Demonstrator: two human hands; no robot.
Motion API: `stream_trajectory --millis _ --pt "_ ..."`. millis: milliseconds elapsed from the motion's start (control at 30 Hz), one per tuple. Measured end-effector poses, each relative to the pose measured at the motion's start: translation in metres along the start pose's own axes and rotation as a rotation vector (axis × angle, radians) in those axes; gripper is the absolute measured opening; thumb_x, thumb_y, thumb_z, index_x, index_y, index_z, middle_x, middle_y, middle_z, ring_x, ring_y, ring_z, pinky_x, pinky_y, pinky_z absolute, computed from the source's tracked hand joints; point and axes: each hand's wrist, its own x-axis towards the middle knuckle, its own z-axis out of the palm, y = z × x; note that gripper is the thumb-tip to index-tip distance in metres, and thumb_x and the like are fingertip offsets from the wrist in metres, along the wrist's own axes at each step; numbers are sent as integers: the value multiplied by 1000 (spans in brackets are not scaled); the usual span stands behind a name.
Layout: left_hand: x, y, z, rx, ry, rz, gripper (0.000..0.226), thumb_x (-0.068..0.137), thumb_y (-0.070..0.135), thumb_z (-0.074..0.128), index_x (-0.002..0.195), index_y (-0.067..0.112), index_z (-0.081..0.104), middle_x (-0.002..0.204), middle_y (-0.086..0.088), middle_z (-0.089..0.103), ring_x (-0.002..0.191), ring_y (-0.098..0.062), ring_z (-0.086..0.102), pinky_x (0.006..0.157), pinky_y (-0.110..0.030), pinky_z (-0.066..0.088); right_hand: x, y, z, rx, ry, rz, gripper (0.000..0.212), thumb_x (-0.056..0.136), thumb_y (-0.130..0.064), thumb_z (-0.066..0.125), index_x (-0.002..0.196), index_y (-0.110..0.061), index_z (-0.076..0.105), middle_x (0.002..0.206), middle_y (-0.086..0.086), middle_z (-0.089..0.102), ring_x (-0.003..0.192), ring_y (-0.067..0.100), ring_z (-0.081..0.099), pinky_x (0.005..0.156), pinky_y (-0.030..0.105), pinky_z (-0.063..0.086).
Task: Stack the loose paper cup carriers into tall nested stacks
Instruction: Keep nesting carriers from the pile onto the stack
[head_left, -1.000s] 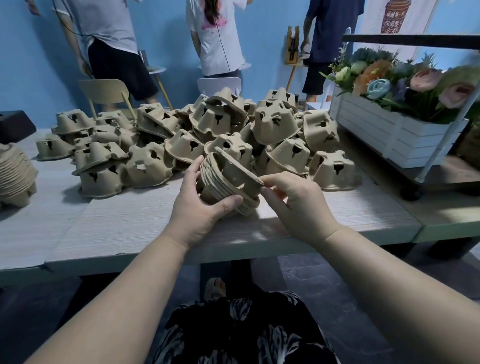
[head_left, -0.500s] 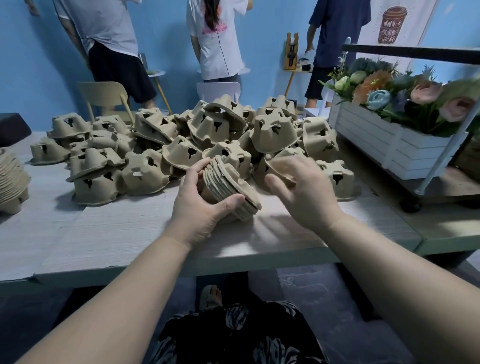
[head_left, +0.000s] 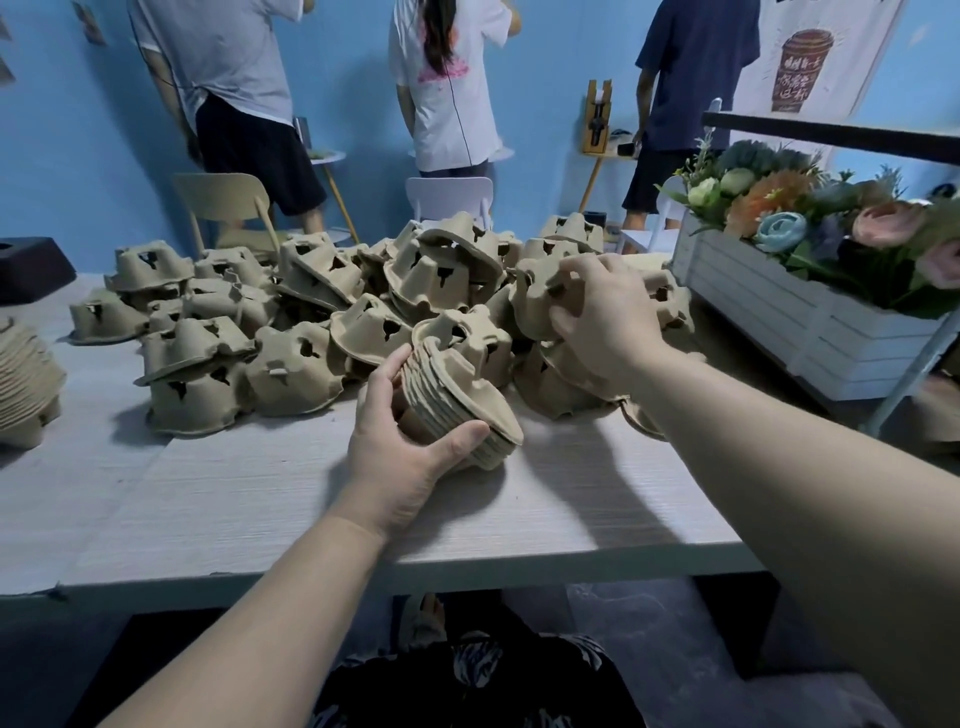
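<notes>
A big heap of loose brown pulp cup carriers (head_left: 322, 312) covers the far half of the pale wooden table (head_left: 234, 499). My left hand (head_left: 400, 447) grips a small nested stack of carriers (head_left: 462, 400), tilted on its side just above the table in front of the heap. My right hand (head_left: 608, 317) reaches into the heap's right side, its fingers curled round one loose carrier (head_left: 535, 301). A taller nested stack (head_left: 26, 384) lies at the table's left edge.
A white crate of artificial flowers (head_left: 810, 312) stands on a cart right of the table, with a black bar above it. Three people stand at the blue back wall, behind two chairs (head_left: 228, 208). A dark box (head_left: 31, 267) sits at far left.
My right hand has left the nested stack, moved up and to the right into the heap and taken hold of a loose carrier. The left hand keeps holding the stack.
</notes>
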Motion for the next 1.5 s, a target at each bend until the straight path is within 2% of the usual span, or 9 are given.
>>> stream_trajectory --millis 100,267,367,467,567,767,933,1267,1500 --pt "0 1 0 -7 -3 -2 96 44 68 84 128 56 38 142 6 48 131 -7 46 113 -40 38 -10 -1 2 73 75 -55 31 86 -13 60 116 -18 58 122 5 50 116 24 43 91 27 34" --pt "-1 3 0 -5 -20 0 99 46 66 83 132 50 37 141 7 49 131 -6 46 114 -39 37 -35 2 3 130 229 -198 16 81 -14 66 96 -10 63 99 7 59 96 29 53 87 34 43" --pt "-1 3 0 4 -18 10 98 46 66 83 132 50 37 141 7 50 131 -6 46 114 -39 36 -53 1 1 158 277 -146 34 77 -22 74 104 -10 58 96 2 59 93 24 51 81 24 34" --pt "-2 2 0 4 -17 6 99 47 63 82 134 47 37 140 6 51 130 -8 47 114 -40 36 -64 -4 -5 164 233 -110 61 75 -27 76 129 -18 49 96 -3 55 92 15 47 82 32 40" --pt "-3 4 0 15 -18 6 98 46 66 82 131 51 36 140 5 50 130 -7 47 114 -39 37 -67 -7 -8 57 171 -159 78 78 -32 73 146 -27 34 102 6 55 96 23 49 80 35 42" --pt "-4 6 0 4 -26 0 91 47 63 83 123 59 35 141 7 50 130 -6 47 114 -38 38 -69 -9 -5 -44 242 -236 60 76 -26 73 133 -24 54 108 10 50 97 29 51 73 34 48" --pt "-4 7 0 4 -26 -4 96 46 63 82 129 52 36 139 7 51 129 -7 49 113 -37 38 -74 -11 -1 -7 82 -221 38 85 -23 65 120 -11 62 114 10 62 108 30 53 86 29 36" --pt "-3 5 0 4 -21 -15 97 46 62 83 131 50 37 138 4 52 128 -8 49 112 -39 40 -79 -19 4 121 -112 10 47 86 -36 65 128 -23 51 105 0 66 97 23 60 88 38 47" --pt "-2 3 0 12 -13 -15 100 46 63 83 133 48 37 139 5 51 128 -8 50 112 -39 40 -78 -21 5 209 159 -121 56 77 -8 69 130 -16 54 106 2 65 99 24 55 88 28 39"
